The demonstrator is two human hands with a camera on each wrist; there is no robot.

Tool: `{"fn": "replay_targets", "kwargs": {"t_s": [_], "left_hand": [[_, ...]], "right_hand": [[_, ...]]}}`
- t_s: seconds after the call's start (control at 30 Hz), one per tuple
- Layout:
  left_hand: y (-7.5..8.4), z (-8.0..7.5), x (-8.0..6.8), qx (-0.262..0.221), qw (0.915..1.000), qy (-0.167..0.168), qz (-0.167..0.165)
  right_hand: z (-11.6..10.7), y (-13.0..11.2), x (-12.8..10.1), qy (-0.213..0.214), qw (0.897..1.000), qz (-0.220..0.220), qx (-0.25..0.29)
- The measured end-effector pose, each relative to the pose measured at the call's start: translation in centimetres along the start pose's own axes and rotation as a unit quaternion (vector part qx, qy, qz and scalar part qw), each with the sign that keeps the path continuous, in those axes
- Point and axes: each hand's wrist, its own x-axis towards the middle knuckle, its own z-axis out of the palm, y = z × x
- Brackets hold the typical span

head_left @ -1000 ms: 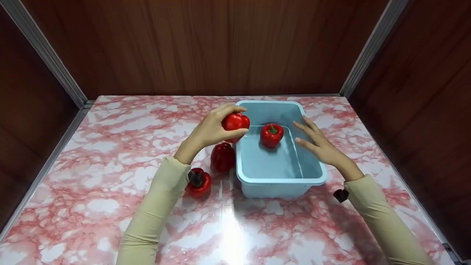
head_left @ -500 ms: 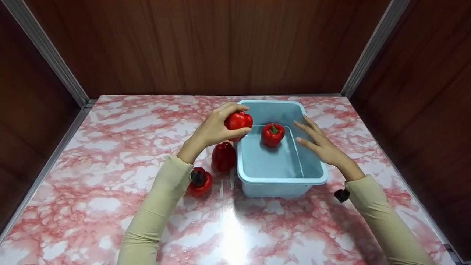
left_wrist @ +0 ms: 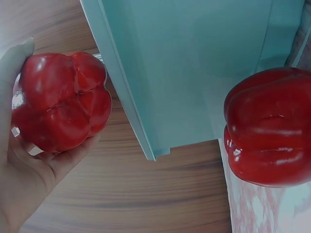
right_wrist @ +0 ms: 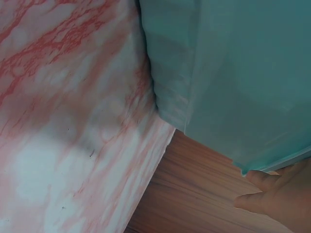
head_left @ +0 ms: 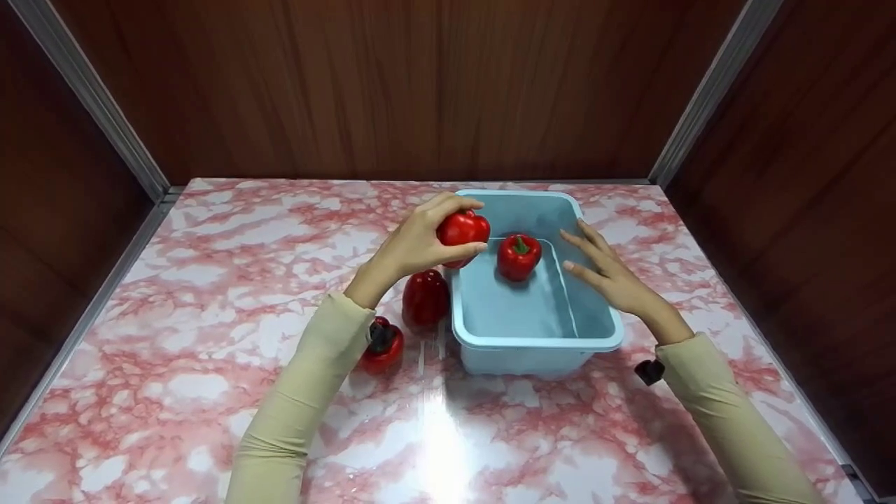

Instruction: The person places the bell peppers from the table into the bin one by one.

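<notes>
Head view: left hand (head_left: 413, 245) fingers grip pepper (head_left: 463, 231); right hand (head_left: 609, 276) fingers straight.

The head camera looks forward and down over the whole marble table (head_left: 175, 392). Both wrist cameras sit close beside the blue tub (head_left: 539, 343), the left at its left wall (left_wrist: 160, 73), the right at its right wall (right_wrist: 228, 73).

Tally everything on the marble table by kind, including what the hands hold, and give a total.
Red bell peppers: 4. One gripped in the left hand over the tub rim, one inside the tub, one standing against the tub's left wall, one by the left forearm.
Light blue plastic tubs: 1, with the right hand at its right rim.
Total: 5 things.
</notes>
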Motion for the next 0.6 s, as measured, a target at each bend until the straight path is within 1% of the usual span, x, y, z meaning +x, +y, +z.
{"fn": "replay_targets", "kwargs": {"t_s": [0.27, 0.47, 0.6], "left_hand": [[0.07, 0.46, 0.28, -0.003, 0.9998, 0.003, 0.022], [0.17, 0.68, 0.39, -0.011, 0.9997, -0.001, 0.02], [0.3, 0.9, 0.6, -0.008, 0.9997, -0.004, 0.021]], "right_hand": [[-0.02, -0.11, -0.03, 0.0, 1.0, 0.002, -0.006], [0.01, -0.07, -0.01, 0.001, 1.0, 0.001, -0.005], [0.03, 0.07, 0.01, 0.003, 1.0, -0.005, -0.002]]}}
